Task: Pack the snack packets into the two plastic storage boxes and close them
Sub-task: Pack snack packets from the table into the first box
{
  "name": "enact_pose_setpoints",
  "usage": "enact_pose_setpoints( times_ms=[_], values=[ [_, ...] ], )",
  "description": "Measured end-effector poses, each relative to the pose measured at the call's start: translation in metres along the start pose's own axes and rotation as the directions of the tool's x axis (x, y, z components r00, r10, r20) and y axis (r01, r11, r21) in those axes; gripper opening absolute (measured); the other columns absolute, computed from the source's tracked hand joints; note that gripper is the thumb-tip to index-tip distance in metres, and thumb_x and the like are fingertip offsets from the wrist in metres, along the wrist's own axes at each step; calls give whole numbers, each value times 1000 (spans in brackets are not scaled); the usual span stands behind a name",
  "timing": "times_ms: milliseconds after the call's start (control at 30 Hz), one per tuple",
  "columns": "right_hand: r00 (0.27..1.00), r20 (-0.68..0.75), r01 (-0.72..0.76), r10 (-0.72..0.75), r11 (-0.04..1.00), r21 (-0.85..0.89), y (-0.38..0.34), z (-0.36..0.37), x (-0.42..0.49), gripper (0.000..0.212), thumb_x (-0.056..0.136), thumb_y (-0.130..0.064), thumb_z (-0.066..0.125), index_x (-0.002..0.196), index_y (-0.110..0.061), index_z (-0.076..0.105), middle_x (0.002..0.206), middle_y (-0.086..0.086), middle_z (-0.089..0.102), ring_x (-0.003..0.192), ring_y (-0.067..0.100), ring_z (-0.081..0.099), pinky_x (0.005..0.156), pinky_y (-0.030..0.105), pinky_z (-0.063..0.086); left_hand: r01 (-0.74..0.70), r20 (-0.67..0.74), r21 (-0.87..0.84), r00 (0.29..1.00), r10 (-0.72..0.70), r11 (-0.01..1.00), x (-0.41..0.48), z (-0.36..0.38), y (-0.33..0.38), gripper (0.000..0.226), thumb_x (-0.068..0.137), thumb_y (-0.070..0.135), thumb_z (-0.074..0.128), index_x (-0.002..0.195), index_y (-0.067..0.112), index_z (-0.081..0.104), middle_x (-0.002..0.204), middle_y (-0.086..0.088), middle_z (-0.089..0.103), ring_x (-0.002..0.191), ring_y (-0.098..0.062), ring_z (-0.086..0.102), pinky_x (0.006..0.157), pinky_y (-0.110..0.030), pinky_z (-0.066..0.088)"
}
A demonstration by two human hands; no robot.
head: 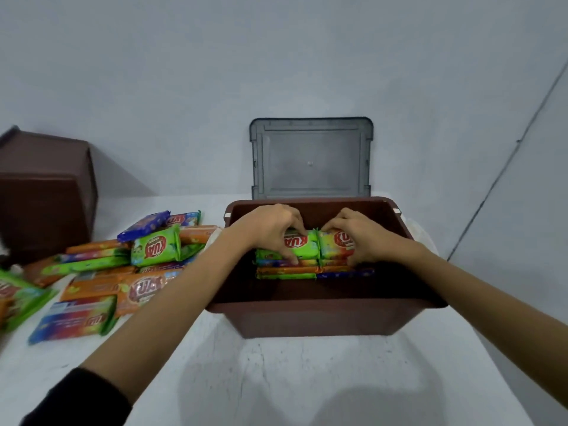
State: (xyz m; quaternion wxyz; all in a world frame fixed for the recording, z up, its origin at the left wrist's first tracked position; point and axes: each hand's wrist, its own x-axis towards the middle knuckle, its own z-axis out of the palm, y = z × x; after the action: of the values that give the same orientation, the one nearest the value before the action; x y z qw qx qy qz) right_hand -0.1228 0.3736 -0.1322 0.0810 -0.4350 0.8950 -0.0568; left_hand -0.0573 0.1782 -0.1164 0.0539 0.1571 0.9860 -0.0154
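Reference: clock directions are read from the open box, with 12 pointing away from the person.
Open box (307,315): brown plastic, lidless, set on the white table (276,379) straight in front of the person.
Lid (310,158): grey and translucent, stood upright at 12 o'clock behind the open box against the pale wall (276,56).
Stack in box (307,272): packets are laid flat in layers, in two columns side by side, towards the far half of the box; green, orange and blue edges are seen.
Left hand (270,229): reached into the box from 8 o'clock; fingers are curled over the far side of the green packet (302,245) and the thumb is pressed on its near edge, so the packet is held.
Right hand (365,238): reached in from 4 o'clock; fingers are curled round the orange packet (335,245), which is held.
Held packets: both are on top of the stack, end to end and touching at the middle.
Loose pile (123,265): many packets are heaped on the table at 9 o'clock, just beside the open box, overlapping one another.
Second box (46,192): brown, at 10 o'clock beyond the pile, seen tilted; whether it is lidded cannot be told.
Sleeve (83,398): black, seen on the left forearm at 7 o'clock.
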Motion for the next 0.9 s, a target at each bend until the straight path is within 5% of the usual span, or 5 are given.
enact_pose_setpoints(
  times_ms=[167, 500, 667, 767, 900],
  values=[
    [999, -28, -26, 26, 1000, -1, 0, 0, -2, 74, 68, -21, 77, 134, -27, 44, 123, 3, 42, 114, 21, 41, 95, 33, 42, -2, 8, 94, 1000, 2, 996, 2, 3, 11, 78, 65, 56, 73, 131, 25, 47, 124, 2, 50, 113, -17, 49, 80, -31, 44],
    [990, -107, -96, 91, 994, -45, -1, -1, -6, 65, 70, -31, 78, 128, -25, 51, 119, 5, 48, 111, 21, 46, 92, 32, 44, 17, -68, 156, 998, -6, 988, 2, 13, 13, 67, 73, 44, 72, 129, 22, 43, 129, -1, 43, 115, -18, 44, 73, -31, 46],
    [990, -102, -89, 93, 995, 51, -6, -14, -6, 56, 72, -39, 75, 123, -24, 56, 111, 2, 56, 101, 16, 52, 82, 28, 43, 34, -78, -89, 996, -41, 995, -3, 3, 4, 56, 71, 46, 74, 118, 19, 58, 115, -3, 55, 103, -18, 54, 81, -35, 49],
    [979, -187, -52, 76, 991, 126, -21, -27, 2, 47, 77, -35, 73, 119, -21, 60, 113, 3, 63, 101, 17, 58, 84, 31, 46, 56, -245, -296, 961, -132, 954, -22, -7, -7, 35, 80, 33, 70, 107, 13, 65, 105, -7, 63, 92, -18, 60, 81, -34, 50],
    [959, -282, 53, 6, 978, 202, -56, -43, 25, 39, 77, -29, 73, 114, -20, 63, 109, 3, 65, 98, 16, 60, 85, 32, 49, 81, -438, -364, 864, -247, 928, -62, -20, -34, 17, 84, 18, 65, 98, 9, 69, 92, -5, 66, 85, -16, 61, 79, -28, 47]
  ],
)
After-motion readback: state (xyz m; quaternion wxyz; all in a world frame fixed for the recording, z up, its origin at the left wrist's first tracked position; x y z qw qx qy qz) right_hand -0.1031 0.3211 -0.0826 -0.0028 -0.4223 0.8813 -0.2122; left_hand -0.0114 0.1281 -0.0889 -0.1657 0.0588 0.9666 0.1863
